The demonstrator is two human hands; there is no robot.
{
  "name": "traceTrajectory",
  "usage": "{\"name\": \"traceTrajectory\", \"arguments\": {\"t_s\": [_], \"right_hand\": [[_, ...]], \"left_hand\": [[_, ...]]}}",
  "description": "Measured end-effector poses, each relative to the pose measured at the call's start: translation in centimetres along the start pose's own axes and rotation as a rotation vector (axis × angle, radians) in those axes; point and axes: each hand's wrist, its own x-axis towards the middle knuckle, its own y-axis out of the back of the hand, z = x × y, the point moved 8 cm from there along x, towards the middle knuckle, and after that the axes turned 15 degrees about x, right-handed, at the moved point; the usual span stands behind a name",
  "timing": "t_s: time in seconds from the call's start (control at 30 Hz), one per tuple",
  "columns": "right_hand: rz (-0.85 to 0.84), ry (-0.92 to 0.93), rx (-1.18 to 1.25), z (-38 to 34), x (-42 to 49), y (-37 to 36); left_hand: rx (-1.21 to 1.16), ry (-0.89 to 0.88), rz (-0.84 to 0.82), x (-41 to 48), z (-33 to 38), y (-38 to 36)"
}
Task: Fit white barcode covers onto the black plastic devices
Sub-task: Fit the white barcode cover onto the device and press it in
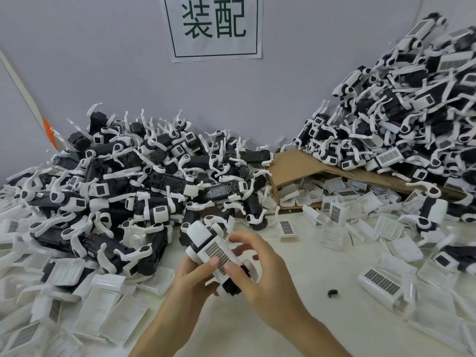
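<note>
Over the middle of the table I hold one black plastic device [230, 286] with a white barcode cover [210, 247] lying on its top face. My left hand [192, 278] grips it from below and the left, thumb on the cover's printed grid. My right hand [253, 266] comes from the right, its thumb on the cover's near end and its fingers curled over the device's far side. Most of the black body is hidden by the cover and my fingers.
A heap of black devices without covers [134, 186] fills the left. A taller heap of covered devices [412, 119] rises at the right over a cardboard box [291, 166]. Loose white covers [381, 282] lie at right and front left. A small black clip [333, 292] lies alone.
</note>
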Motion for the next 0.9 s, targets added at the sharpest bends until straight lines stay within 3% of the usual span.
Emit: {"name": "traceTrajectory", "arguments": {"t_s": [0.17,0.47,0.73,0.9], "right_hand": [[-0.070,-0.029,-0.221,0.5,0.3,-0.4],[-0.007,-0.023,-0.072,0.7,0.4,0.5],[0.039,0.052,-0.106,-0.2,0.4,0.6],[0.061,0.159,-0.138,-1.2,0.2,1.2]], "left_hand": [[0.008,0.002,0.001,0.1,-0.5,0.2],[0.155,-0.035,0.092,0.0,-0.6,0.3],[0.205,-0.115,0.131,0.1,0.2,0.2],[0.359,-0.219,0.189,-0.2,1.3,-0.1]]}}
